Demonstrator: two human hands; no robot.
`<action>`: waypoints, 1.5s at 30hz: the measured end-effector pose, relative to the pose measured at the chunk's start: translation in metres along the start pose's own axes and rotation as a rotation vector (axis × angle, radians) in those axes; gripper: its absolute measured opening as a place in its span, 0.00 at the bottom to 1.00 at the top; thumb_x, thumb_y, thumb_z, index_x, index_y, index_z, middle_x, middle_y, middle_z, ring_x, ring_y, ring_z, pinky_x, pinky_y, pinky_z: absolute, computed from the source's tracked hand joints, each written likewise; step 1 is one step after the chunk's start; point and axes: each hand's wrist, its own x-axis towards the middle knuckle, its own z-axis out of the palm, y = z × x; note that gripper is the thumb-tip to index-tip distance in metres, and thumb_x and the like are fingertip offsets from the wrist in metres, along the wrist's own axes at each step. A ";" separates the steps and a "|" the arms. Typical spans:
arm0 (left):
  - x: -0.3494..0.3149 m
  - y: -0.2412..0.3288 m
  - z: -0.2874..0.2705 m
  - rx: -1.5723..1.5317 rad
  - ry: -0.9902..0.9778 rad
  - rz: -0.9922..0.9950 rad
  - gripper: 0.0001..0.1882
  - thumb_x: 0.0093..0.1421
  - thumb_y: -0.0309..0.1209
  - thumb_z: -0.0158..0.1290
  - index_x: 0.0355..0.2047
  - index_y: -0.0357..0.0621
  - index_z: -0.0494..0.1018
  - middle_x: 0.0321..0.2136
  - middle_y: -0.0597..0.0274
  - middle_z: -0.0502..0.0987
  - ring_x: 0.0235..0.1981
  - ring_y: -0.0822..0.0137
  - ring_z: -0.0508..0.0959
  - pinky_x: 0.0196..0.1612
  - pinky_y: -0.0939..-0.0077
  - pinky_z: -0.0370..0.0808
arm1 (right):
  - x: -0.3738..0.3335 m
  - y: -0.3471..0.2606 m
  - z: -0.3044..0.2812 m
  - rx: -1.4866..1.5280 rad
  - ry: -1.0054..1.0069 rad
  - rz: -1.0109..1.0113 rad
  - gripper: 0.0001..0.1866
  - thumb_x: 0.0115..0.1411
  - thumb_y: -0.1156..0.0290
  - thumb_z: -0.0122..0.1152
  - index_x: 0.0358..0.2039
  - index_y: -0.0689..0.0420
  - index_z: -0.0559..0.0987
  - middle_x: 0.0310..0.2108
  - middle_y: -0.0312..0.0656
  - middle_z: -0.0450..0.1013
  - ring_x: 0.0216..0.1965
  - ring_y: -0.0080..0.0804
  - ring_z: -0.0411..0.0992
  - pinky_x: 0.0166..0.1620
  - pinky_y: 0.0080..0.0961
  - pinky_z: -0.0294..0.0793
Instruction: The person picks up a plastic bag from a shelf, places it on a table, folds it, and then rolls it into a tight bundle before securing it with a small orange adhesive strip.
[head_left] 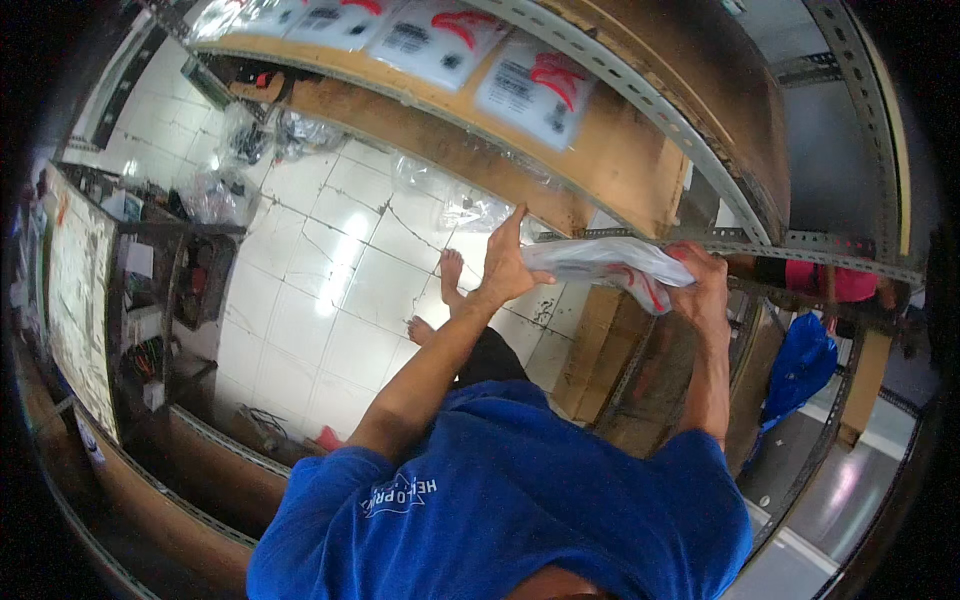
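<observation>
Between my hands is a clear plastic packet with red print, creased and slightly folded, held out beside the shelf edge. My right hand is closed round its right end. At the packet's left end is my left hand, thumb and forefinger spread wide apart, palm against the edge; its other fingers are partly hidden. Similar flat plastic packets with red and black print lie in a row on the wooden shelf ahead.
Perforated metal rails frame the shelves. Clear plastic bags lie on the tiled floor to the left, near a worn cabinet. Brown cardboard stands below the packet. At right are a blue bag and another person's pink garment.
</observation>
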 end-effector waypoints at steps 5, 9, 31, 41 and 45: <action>-0.015 -0.022 -0.037 -0.125 -0.230 -0.253 0.27 0.43 0.57 0.64 0.41 0.60 0.82 0.33 0.61 0.82 0.44 0.62 0.76 0.55 0.57 0.58 | 0.032 0.018 0.034 0.096 -0.066 0.190 0.11 0.44 0.81 0.63 0.32 0.63 0.80 0.28 0.46 0.75 0.28 0.34 0.75 0.34 0.25 0.72; 0.000 -0.019 -0.050 -0.256 -0.246 -0.321 0.19 0.47 0.50 0.65 0.37 0.59 0.83 0.29 0.65 0.83 0.35 0.67 0.77 0.47 0.63 0.63 | 0.097 0.065 0.056 0.132 -0.250 0.504 0.16 0.48 0.76 0.63 0.41 0.59 0.80 0.31 0.41 0.78 0.30 0.34 0.75 0.37 0.26 0.72; 0.264 -0.019 -0.055 0.180 0.216 -0.307 0.19 0.47 0.28 0.58 0.42 0.41 0.76 0.34 0.43 0.79 0.38 0.45 0.80 0.42 0.52 0.76 | 0.453 0.264 0.183 -0.176 -0.223 0.032 0.19 0.52 0.65 0.63 0.43 0.61 0.78 0.33 0.44 0.77 0.33 0.38 0.75 0.38 0.35 0.74; 0.258 -0.017 -0.060 0.115 0.215 -0.253 0.20 0.46 0.29 0.58 0.42 0.41 0.75 0.35 0.43 0.79 0.40 0.44 0.78 0.44 0.52 0.75 | 0.447 0.271 0.181 -0.221 -0.204 0.046 0.20 0.53 0.63 0.63 0.44 0.61 0.77 0.34 0.45 0.77 0.35 0.41 0.75 0.39 0.37 0.74; 0.257 -0.022 -0.061 0.066 0.220 -0.192 0.20 0.47 0.28 0.59 0.43 0.39 0.73 0.36 0.42 0.78 0.41 0.43 0.78 0.45 0.51 0.74 | 0.435 0.270 0.175 -0.247 -0.180 0.045 0.21 0.53 0.63 0.63 0.44 0.61 0.77 0.35 0.46 0.77 0.36 0.43 0.75 0.39 0.38 0.74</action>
